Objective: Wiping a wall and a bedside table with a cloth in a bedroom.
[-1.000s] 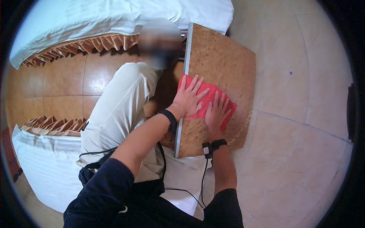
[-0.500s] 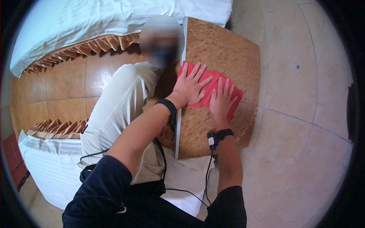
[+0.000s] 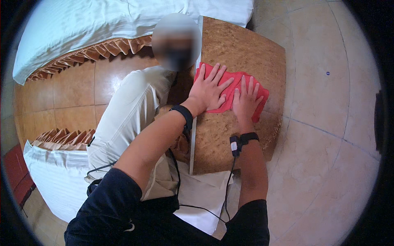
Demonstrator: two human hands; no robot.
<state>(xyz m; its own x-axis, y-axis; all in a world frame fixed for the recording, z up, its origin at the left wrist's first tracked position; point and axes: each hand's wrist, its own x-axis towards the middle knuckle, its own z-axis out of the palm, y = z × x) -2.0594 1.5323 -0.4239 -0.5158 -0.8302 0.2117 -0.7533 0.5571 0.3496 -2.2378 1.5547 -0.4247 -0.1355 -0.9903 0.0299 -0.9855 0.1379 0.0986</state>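
Note:
A red cloth (image 3: 221,101) lies on a brown, speckled wooden panel (image 3: 242,45) with a pale strip along its left edge. My left hand (image 3: 209,90) is spread flat on the cloth's upper-left part, near that strip. Beside it on the right, my right hand (image 3: 246,100) also presses flat on the cloth, fingers apart. A black band circles each wrist, and the right one carries a small device with a cable running down from it.
A leg in cream trousers (image 3: 123,110) lies left of the panel, below a blurred round patch. White-covered furniture with pleated tan skirts stands above (image 3: 94,20) and at lower left (image 3: 53,180), brown tiles (image 3: 74,90) between. Pale floor tiles (image 3: 324,102) extend along the right.
Both hands and the red cloth have moved up and a little to the right on the panel, the fingers still spread.

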